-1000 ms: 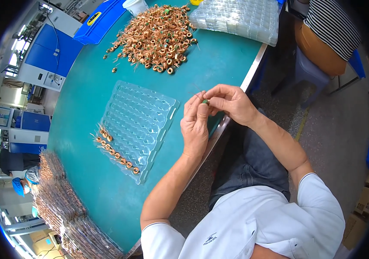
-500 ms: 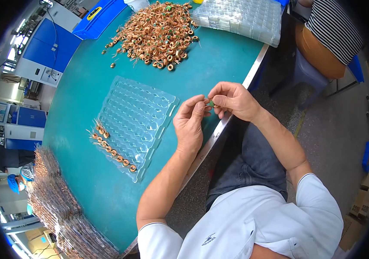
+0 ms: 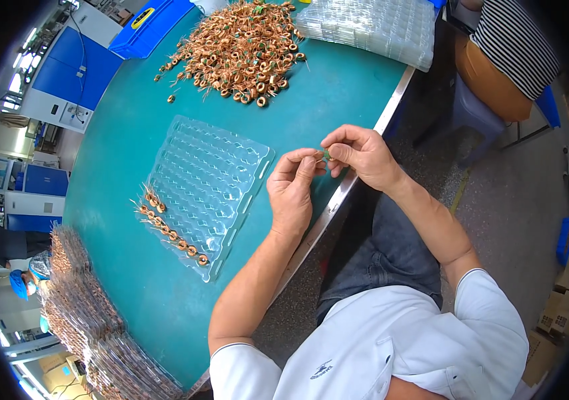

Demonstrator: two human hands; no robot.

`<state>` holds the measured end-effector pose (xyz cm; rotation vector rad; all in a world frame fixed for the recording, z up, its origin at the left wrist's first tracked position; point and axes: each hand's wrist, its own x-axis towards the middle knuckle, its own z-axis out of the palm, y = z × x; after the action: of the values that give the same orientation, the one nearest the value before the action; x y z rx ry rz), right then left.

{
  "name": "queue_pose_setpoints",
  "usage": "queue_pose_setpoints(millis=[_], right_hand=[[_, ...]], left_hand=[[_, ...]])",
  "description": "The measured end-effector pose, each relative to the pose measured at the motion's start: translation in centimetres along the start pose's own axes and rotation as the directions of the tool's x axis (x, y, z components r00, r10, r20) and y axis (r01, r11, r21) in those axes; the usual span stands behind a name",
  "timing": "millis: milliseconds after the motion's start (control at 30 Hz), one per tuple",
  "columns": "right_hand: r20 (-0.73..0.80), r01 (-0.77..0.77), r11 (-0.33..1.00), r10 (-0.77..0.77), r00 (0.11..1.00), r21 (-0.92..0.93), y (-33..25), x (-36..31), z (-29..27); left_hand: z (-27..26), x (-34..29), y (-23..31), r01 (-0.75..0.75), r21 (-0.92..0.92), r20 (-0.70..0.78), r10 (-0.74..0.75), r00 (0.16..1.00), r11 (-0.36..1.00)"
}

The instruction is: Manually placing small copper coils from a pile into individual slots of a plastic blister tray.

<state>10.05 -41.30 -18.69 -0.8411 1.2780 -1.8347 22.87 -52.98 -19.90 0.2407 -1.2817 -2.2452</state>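
The see-through square tray [image 3: 208, 170] is shiny, bumpy plastic, and so is the stack of clear trays [image 3: 371, 30]. The big green surface [image 3: 118, 147] looks smooth with a soft shine, and its silvery edge strip [image 3: 394, 102] looks like metal. The heaped orange-brown rings [image 3: 238, 57] look like rough, shiny copper wire.

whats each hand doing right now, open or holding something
Left hand: closed, fingertips pinched at the small green-and-copper wire coil; exact contact unclear.
Right hand: closed, thumb and fingers holding that coil.
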Motion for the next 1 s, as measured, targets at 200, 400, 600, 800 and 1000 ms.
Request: queue_pose_setpoints(millis=[200, 400, 600, 800, 1000], right_hand=[[-0.027, 0.015, 1.000, -0.015, 1.000, 0.018, 0.0, -0.2, -0.2], [0.002, 0.015, 1.000, -0.015, 1.000, -0.005, 0.2, -0.2, -0.3], [-0.074, 0.035, 0.999, -0.036, 0.997, -0.005, -0.4, 0.5, 0.8], [-0.056, -0.036, 0.890, 0.012, 0.998, -0.454, -1.6, 4.3, -0.3], [-0.004, 0.118, 0.315, -0.360, 0.933, -0.942, 2.1, 16.4, -3.7]], left_hand=[[1.2, -0.1, 0.6, -0.027, 0.121, -0.107, 0.040, 0.993, 0.992], [0.1, 0.2, 0.4, 0.027, -0.050, -0.066, -0.030, 0.997, 0.998], [1.3, 1.0, 0.8, 0.024, 0.072, -0.094, -0.018, 0.995, 0.997], [1.0, 1.5, 0.2, -0.025, 0.006, -0.236, 0.026, 0.971, 1.000], [-0.2, 2.0, -0.9, 0.013, -0.032, -0.175, -0.018, 0.984, 0.999]])
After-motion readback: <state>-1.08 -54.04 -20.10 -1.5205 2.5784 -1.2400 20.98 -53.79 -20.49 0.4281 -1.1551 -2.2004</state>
